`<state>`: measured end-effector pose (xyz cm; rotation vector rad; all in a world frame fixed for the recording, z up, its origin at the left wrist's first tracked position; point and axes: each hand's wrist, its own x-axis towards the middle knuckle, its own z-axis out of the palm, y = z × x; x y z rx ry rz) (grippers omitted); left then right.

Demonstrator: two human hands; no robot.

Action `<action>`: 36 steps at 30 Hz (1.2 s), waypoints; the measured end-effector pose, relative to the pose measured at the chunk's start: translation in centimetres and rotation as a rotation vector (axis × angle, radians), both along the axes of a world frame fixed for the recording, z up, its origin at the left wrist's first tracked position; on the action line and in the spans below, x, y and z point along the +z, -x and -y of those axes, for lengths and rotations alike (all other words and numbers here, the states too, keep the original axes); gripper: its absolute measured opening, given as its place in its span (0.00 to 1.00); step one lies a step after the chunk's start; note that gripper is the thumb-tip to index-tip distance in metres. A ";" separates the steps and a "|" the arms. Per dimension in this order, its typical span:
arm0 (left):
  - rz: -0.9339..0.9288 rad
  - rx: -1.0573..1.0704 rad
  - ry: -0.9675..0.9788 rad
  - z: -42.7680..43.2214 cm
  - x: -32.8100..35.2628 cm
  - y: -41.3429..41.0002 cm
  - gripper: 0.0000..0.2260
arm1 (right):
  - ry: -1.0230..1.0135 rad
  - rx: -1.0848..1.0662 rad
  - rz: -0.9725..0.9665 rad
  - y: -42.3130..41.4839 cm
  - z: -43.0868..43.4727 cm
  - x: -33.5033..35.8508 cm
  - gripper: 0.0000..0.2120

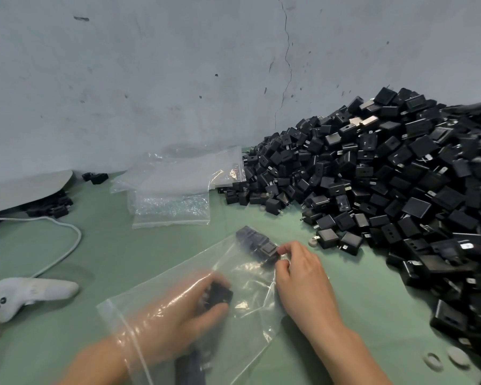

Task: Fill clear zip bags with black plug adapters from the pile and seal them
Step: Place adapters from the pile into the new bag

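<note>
"Few in there yet?"

"Only a handful, I'd say. Some black adapters (257, 245) sit bunched in the far corner of the zip bag (250, 315). My left hand (178, 309) is right inside it, fingers curled round one more adapter (220, 294). My right hand (297, 276) is outside, pinching the plastic just beside that corner bunch. The hands are apart, with the bag lying flat on the bench between them."

"So nowhere near sealing?"

"Early going, by my reckoning. The mouth is open round my left forearm and most of the bag is slack. The pile (400, 190) on my right is enormous. Beyond the bag lies a stack of spare bags (172, 195), all unfilled. I can't see a sealed one anywhere."

"What's the bench like?"

"A green mat (109, 245) runs up to a scuffed grey wall (150, 79) with a long crack (288, 51). On my left there's a white controller (31, 293) and a white cable (70, 240) near it. There are pale discs (456, 357) at the near right."
</note>
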<state>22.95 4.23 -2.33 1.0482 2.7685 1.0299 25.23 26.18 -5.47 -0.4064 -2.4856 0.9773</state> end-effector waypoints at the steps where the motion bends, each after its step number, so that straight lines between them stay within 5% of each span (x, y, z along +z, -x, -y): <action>1: 0.085 -0.003 -0.071 -0.7 0.1 -0.1 0.11 | 0.015 0.001 -0.003 0.0 0.0 0.0 0.09; 5: 0.284 0.021 -0.084 -2.6 0.8 -0.6 0.05 | 0.031 0.010 -0.004 0.0 -0.3 -0.1 0.10; 8: 0.098 0.078 0.110 -1.6 0.5 -0.8 0.09 | 0.043 0.023 -0.011 0.0 -0.4 -0.1 0.12; 16: -0.148 -0.112 0.053 -1.2 -0.5 0.7 0.06 | 0.011 0.095 -0.002 -0.3 -1.6 -0.1 0.15; 24: 0.138 -0.165 -0.010 -3.3 -0.6 1.0 0.12 | 0.027 0.119 -0.007 -0.2 -1.9 -0.3 0.16; 28: 0.036 -0.139 0.068 -2.2 -0.6 1.0 0.07 | 0.031 0.146 -0.004 -0.3 -2.2 -0.3 0.17; 36: -0.228 -0.305 0.193 -4.4 -0.1 1.6 0.19 | 0.059 0.162 -0.009 -0.5 -2.7 -0.1 0.18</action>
